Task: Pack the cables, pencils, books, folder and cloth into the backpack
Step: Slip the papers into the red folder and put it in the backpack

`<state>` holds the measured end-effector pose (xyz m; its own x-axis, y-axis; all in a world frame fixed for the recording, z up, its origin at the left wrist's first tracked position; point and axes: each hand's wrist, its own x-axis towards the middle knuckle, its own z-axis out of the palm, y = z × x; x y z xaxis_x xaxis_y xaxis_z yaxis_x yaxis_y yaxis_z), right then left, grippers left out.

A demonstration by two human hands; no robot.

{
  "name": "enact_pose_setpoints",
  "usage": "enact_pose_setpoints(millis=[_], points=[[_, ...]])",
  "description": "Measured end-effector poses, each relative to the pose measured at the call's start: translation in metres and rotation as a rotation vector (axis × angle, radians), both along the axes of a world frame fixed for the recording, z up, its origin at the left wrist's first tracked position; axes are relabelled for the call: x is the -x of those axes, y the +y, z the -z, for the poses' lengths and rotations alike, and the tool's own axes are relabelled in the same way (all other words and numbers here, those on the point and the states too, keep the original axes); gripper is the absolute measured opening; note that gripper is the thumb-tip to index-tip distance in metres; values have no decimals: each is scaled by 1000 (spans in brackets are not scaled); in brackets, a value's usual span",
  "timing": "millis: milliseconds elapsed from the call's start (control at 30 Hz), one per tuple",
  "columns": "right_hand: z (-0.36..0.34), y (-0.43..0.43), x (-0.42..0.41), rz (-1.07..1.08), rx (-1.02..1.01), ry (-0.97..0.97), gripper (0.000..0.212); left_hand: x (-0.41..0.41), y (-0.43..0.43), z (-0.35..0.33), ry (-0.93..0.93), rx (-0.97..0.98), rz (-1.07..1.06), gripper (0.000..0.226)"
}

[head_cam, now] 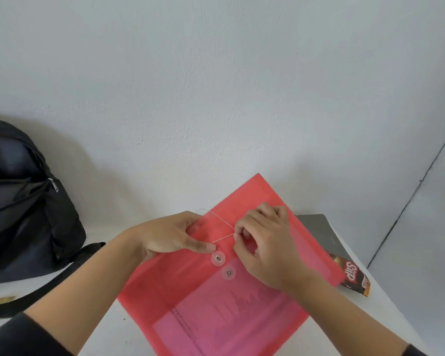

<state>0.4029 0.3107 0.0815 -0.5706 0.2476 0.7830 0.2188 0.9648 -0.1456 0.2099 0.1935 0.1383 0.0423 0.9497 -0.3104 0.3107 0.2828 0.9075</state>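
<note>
A red translucent folder (206,299) with papers inside lies tilted on the white table (106,327), raised at its far end. My left hand (170,237) grips the folder's flap edge, thumb pressed just above the upper of two clear closure buttons (218,258). My right hand (265,242) pinches the folder's thin white string (222,222), which runs taut between both hands. The black backpack (23,206) stands at the far left against the wall, its zip open, apart from both hands.
A grey book (319,228) lies under the folder's right side. A dark snack packet (355,276) lies on it near the table's right edge. The backpack's strap (52,281) trails across the table towards me. A white wall rises right behind the table.
</note>
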Motion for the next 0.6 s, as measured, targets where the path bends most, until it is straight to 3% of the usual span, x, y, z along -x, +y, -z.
enact_pose_setpoints(millis=[200, 467, 600], points=[[1, 6, -5, 48, 42, -68, 7, 4, -1, 3, -222, -102, -157, 32], [-5, 13, -9, 35, 222, -97, 7, -10, -2, 11, -357, -240, -373, 43], [-8, 13, -9, 16, 271, -84, 8, -19, 0, 11, -324, -259, -381, 43]])
